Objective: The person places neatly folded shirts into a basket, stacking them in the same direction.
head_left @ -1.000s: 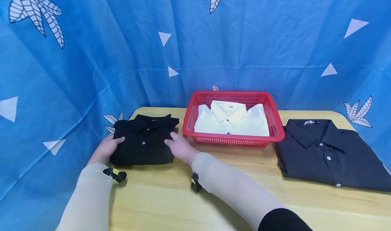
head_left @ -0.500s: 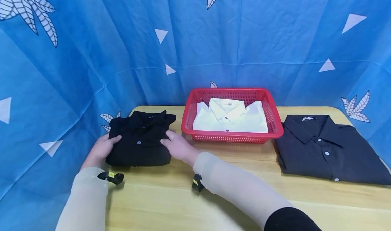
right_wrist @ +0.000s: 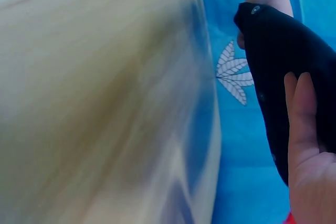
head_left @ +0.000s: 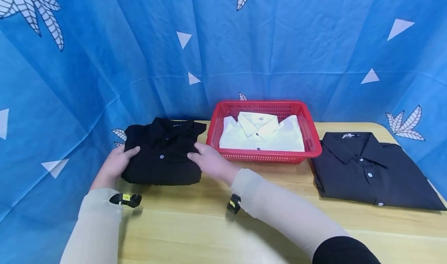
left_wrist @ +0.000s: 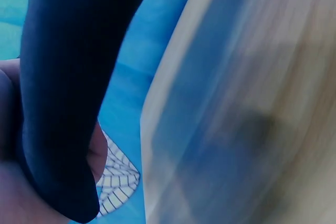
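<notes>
A folded black shirt (head_left: 162, 159) with a collar and pale buttons is held between both hands at the left of the head view, raised off the table. My left hand (head_left: 116, 161) grips its left side, thumb on top and fingers underneath. On the opposite side, my right hand (head_left: 211, 161) pinches the edge the same way. The left wrist view shows the shirt's dark folded edge (left_wrist: 68, 103) with fingertips (left_wrist: 97, 153) behind it. In the right wrist view the shirt (right_wrist: 289, 56) hangs above the table, and the right thumb lies against it.
A red plastic basket (head_left: 270, 155) with a folded white shirt (head_left: 260, 134) inside stands just right of the right hand. Another folded dark shirt (head_left: 373, 174) lies at the right. Blue patterned cloth (head_left: 223, 42) hangs behind the wooden table (head_left: 181, 233) and along its left.
Both hands have lifted the black shirt from the table, and its far edge now covers part of the table's back edge. The head view has shifted slightly.
</notes>
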A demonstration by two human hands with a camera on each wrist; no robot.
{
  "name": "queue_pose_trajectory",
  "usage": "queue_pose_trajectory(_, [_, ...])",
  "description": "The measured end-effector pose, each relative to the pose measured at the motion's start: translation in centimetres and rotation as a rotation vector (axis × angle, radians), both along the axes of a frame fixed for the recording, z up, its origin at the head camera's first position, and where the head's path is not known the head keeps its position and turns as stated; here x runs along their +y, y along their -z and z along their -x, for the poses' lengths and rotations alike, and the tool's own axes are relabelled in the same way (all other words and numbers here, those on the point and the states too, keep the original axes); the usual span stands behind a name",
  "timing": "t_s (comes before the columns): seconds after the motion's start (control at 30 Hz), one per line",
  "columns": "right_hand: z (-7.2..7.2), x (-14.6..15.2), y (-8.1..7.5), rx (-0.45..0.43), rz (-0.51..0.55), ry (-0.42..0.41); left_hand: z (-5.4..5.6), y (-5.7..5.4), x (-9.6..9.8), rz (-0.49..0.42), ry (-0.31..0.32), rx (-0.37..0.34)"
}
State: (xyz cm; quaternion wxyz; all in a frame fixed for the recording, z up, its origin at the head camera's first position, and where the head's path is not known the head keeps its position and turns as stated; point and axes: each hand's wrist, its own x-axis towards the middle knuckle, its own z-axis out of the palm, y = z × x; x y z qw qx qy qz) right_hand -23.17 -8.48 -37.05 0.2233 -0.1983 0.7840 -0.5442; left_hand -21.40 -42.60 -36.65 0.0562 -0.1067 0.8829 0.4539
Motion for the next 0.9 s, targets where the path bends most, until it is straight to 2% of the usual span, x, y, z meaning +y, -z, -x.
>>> queue_pose_trajectory(0.23, [0.1,2.6,-1.3,0.08,-0.016,-0.003,0.0,-1.1,1.5,-0.081,0.065,0.062])
queue_pose_trajectory(0.47, [0.8,5.1,-2.2,0.169,0.011,0.026,0.7,-2.8,3.3,-0.116,0.133,0.13])
queue_pose_trajectory(0.67, [0.8,7.9,-2.9,0.244,0.066,0.03,0.5,-4.2,5.9,-0.082,0.16,0.177])
queue_pose_trajectory(0.9, [1.4,11.4,-3.1,0.237,0.04,0.081,1.2,-4.5,8.8,-0.05,0.236,0.26])
